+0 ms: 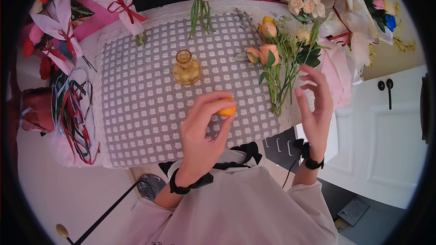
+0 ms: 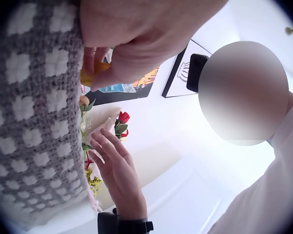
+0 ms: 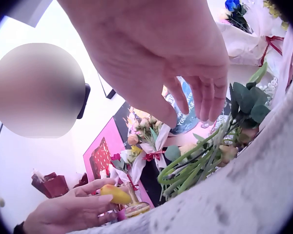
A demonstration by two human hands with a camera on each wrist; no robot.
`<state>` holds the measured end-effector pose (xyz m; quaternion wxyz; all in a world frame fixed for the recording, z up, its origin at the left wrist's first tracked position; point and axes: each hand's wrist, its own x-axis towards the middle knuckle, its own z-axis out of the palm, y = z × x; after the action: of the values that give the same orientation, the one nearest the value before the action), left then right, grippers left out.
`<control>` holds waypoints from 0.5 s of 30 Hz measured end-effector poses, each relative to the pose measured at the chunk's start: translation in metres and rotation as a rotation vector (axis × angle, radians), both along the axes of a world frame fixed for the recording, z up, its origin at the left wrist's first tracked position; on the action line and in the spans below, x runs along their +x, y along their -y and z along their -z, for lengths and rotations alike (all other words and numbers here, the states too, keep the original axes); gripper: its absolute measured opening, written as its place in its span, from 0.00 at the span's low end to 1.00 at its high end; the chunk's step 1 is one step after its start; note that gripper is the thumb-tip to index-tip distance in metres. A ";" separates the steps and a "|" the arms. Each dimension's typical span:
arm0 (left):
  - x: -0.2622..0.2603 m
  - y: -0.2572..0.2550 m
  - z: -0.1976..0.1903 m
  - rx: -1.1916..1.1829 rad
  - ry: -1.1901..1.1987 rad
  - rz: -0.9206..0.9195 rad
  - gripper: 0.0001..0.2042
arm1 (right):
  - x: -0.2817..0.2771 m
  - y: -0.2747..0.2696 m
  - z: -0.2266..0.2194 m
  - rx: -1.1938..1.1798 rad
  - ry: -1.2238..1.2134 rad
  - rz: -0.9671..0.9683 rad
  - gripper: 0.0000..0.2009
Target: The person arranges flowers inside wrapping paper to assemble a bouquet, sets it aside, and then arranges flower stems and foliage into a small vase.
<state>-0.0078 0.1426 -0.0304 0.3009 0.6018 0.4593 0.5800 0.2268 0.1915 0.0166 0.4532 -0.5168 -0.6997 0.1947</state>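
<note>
My left hand (image 1: 203, 124) pinches a small, smooth, rounded yellow-orange thing (image 1: 228, 110) between thumb and fingers, over the near middle of the table. In the right wrist view this yellow piece (image 3: 116, 194) looks oval, and I cannot tell its kind. Just beyond that hand stands an amber glass vase (image 1: 186, 71). To the right lies a loose bunch of flowers (image 1: 282, 63), with peach roses, a yellow bud and long green stems toward me. My right hand (image 1: 316, 102) holds nothing; its fingers are parted and slightly bent beside the stems.
A grey-and-white checked cloth (image 1: 136, 127) covers the table. Wrapped bouquets (image 1: 122, 13) stand along the back and left, others (image 1: 349, 22) at the right. Ribbons (image 1: 75, 113) hang at the left edge. Tied stems (image 1: 200, 18) and cream roses (image 1: 307, 5) are at the far side.
</note>
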 end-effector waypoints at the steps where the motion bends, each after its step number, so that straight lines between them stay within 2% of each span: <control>1: 0.000 0.000 0.000 0.001 -0.001 0.004 0.15 | 0.004 -0.006 -0.003 0.004 0.056 0.008 0.19; 4: 0.001 0.000 0.002 0.002 -0.021 0.067 0.15 | 0.016 -0.025 -0.013 0.010 0.184 0.021 0.19; 7: 0.002 0.001 0.003 0.006 -0.008 0.096 0.15 | 0.022 -0.042 -0.022 -0.098 0.388 0.035 0.19; 15: -0.001 0.004 0.003 0.008 0.050 0.122 0.15 | 0.016 -0.061 -0.012 -0.057 0.442 0.033 0.18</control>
<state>-0.0084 0.1387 -0.0334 0.3446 0.6151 0.4117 0.5773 0.2428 0.2529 0.0290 0.2770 -0.5709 -0.7677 0.0888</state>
